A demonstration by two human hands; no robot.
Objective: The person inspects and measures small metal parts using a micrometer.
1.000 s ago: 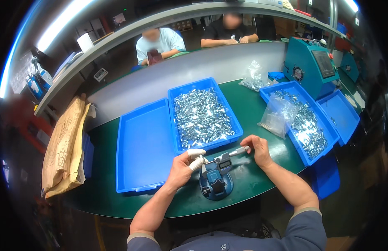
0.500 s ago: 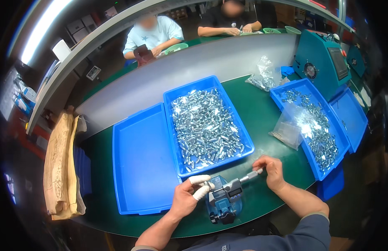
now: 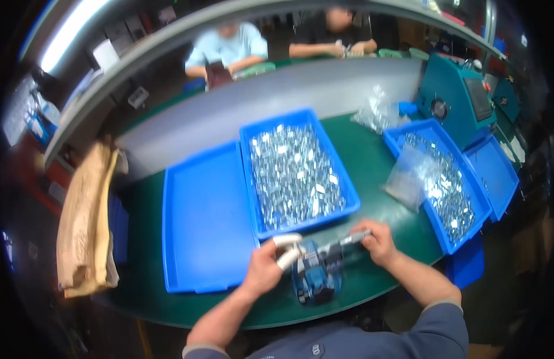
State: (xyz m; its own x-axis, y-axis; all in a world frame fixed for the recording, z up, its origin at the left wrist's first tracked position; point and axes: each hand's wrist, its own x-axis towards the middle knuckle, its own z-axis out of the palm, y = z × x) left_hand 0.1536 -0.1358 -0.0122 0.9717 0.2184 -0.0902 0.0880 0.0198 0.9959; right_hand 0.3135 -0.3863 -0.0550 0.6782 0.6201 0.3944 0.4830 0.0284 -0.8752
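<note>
**Gauging a small part at the blue stand**

Holding our taped left hand pinched at the blue micrometer stand, we kept our right hand closed on its metal spindle, just before the middle tray. We judged gentle, even turning best.
</note>
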